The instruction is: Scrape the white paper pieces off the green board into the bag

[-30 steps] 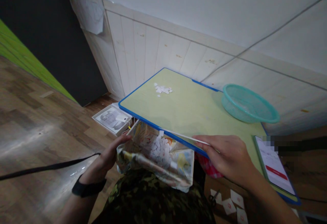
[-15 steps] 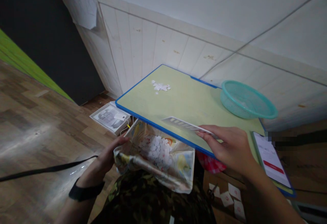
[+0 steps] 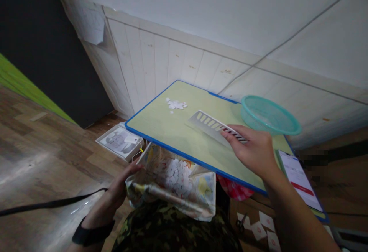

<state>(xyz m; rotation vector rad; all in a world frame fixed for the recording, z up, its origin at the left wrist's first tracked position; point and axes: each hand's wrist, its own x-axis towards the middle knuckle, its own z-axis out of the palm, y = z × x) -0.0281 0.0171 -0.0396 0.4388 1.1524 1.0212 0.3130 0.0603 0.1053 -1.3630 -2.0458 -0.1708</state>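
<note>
My right hand [image 3: 253, 148] grips one end of a flat white slotted plastic piece [image 3: 211, 127], tilted above the middle of the yellow board [image 3: 161, 129] with blue edges. Beyond its far end lies a small pile of white paper scraps [image 3: 176, 104]. Below the board's near edge, my left hand [image 3: 123, 183] is closed on the left rim of a fruit-patterned, cloth-like container [image 3: 204, 190], its fingers partly hidden. Many more paper scraps [image 3: 176, 175] lie inside it, over my camouflage-clad lap.
A turquoise plastic basket [image 3: 270, 116] stands at the board's back right. A phone [image 3: 300, 181] lies along the right edge. On the floor are an open white box [image 3: 119, 140] at left, and scissors [image 3: 240, 223] with paper cards [image 3: 258, 231] at lower right. A wall [image 3: 172, 56] rises behind.
My right hand has raised the slotted piece away from the board's near edge, turning its slotted face more into view. My left hand stays on the container. The view has shifted slightly.
</note>
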